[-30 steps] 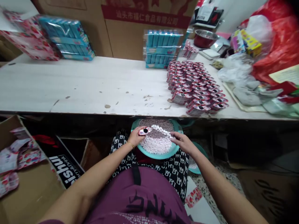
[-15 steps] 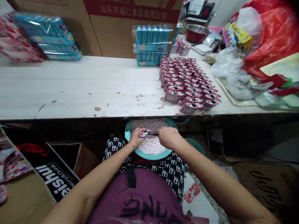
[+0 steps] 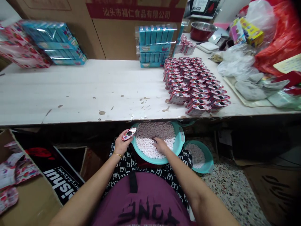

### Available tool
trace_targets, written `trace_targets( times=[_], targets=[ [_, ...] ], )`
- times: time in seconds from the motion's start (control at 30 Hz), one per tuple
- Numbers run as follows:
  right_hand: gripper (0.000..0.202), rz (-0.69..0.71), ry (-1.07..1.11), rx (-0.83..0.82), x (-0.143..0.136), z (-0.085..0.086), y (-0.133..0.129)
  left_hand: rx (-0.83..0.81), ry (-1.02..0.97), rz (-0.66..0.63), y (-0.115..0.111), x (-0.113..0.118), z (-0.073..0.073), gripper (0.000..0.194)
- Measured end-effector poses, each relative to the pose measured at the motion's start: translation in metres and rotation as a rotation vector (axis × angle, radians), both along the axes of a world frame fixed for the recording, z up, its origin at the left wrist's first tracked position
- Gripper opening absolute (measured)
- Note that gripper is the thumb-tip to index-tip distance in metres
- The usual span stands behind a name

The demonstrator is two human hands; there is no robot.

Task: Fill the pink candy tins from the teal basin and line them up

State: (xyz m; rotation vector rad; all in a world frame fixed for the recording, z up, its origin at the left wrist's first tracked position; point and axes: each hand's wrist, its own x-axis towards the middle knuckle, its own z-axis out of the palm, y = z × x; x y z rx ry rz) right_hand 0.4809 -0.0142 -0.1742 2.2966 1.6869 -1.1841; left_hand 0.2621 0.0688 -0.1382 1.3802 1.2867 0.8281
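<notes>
Carton in hand: your left hand (image 3: 121, 146) grips the small printed carton (image 3: 126, 136) just below the frame's centre, its lens-shaped, dark-holed top tilted up; whether its tip touches the turquoise basin (image 3: 180, 145) is hard to tell.
Left fingers: wrapped around the carton's sides, leaving the top uncovered.
Right fingers: your right hand (image 3: 160, 146) is dipped into the white pellets (image 3: 146, 148) at lower centre; you may be pinching some, but the buried fingertips don't show it.
Carton handling: probably light, thin card (glossy, so perhaps a little slippery); it should dent if you squeeze the broad faces hard.
Carton hold: take it low on its curved sides, pressing gently, thumb clear of the hole.
Pellet handling: likely hard, light and quick to roll; scoop with cupped fingers, since single ones could escape a pinch.
Carton rows: similar cartons (image 3: 200, 91) stand packed at right of centre on the white worktop (image 3: 77, 91); lift one by its ends, as neighbours may topple.
</notes>
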Motion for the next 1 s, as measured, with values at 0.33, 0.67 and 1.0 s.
trace_targets(
  times=[0.33, 0.67, 1.0],
  targets=[
    [0.036, -0.144, 0.408, 0.282, 0.062, 0.080, -0.005, 0.171, 0.059, -0.177, 0.002, 0.022, -0.005, 0.039],
    [0.029, 0.359, -0.247, 0.053, 0.031, 0.171, 0.024, 0.244, 0.067, -0.315, -0.009, 0.054, -0.005, 0.043],
    [0.033, 0.413, -0.423, 0.047, 0.014, 0.196, 0.020, 0.215, 0.004, -0.293, -0.008, 0.049, -0.007, 0.040]
  ],
)
